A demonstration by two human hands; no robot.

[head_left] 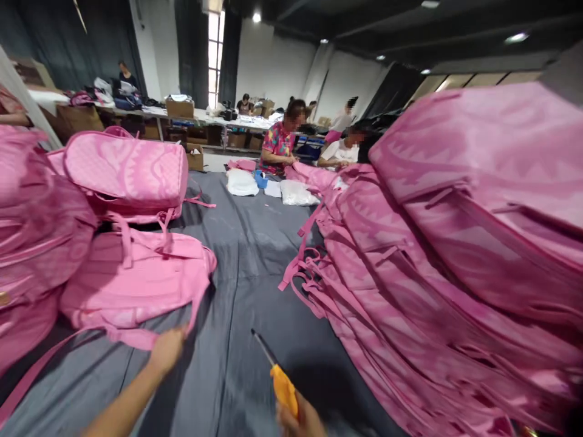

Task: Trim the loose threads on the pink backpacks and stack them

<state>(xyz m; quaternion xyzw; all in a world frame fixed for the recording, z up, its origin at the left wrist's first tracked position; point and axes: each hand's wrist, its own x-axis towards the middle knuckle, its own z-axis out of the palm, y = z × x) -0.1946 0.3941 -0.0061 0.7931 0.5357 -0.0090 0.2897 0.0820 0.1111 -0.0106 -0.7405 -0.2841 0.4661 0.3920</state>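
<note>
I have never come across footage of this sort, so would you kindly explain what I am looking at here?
There is no machine here: a person is working with two bare hands. The single picture comes from a camera worn on that person's head, looking forward and down. The left hand grips a strap of a pink backpack lying on a grey cloth. The right hand holds an orange-handled tool with a thin dark shaft, pointing away from the person. More pink bags are heaped on the right. Farther back are a white bundle and a co-worker in a colourful top.
</note>
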